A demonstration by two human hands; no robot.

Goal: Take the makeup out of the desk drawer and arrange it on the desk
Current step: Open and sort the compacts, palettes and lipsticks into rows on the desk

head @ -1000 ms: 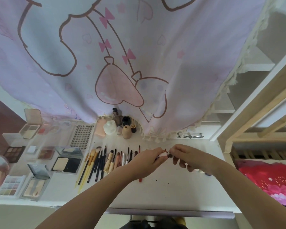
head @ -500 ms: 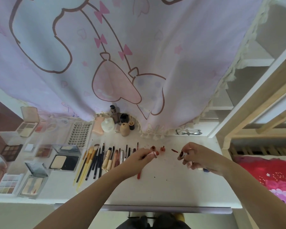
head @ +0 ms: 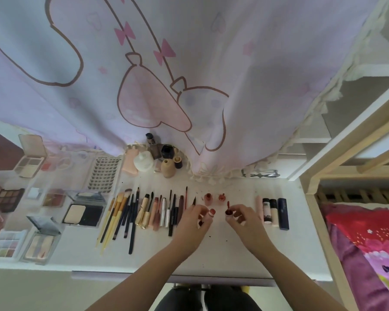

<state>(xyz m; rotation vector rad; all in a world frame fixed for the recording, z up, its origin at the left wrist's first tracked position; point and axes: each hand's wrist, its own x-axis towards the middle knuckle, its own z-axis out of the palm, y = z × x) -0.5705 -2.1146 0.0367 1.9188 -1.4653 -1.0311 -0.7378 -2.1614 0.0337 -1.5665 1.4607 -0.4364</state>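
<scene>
On the white desk (head: pixel 229 248) my left hand (head: pixel 194 219) pinches a small red and white lip gloss tube (head: pixel 212 212), held upright with its mouth open. A short gap to the right, my right hand (head: pixel 243 217) pinches the tube's dark cap (head: pixel 228 212), whose red wand tip points away from me. Two small red bottles (head: pixel 208 197) (head: pixel 221 197) stand just beyond my fingers. A row of brushes and pencils (head: pixel 133 212) lies to the left of my left hand.
Open palettes and compacts (head: pixel 83 213) cover the desk's left part, with a lash tray (head: pixel 103 173) behind them. Small bottles (head: pixel 166 167) stand at the back under a pink curtain (head: pixel 189 86). Three tubes (head: pixel 273 211) lie right of my right hand. A wooden bed frame (head: pixel 319 221) borders the right.
My hands were joined on the lip gloss tube. They have pulled apart, the cap with its wand coming off in my right hand, and both have sunk closer to the desk.
</scene>
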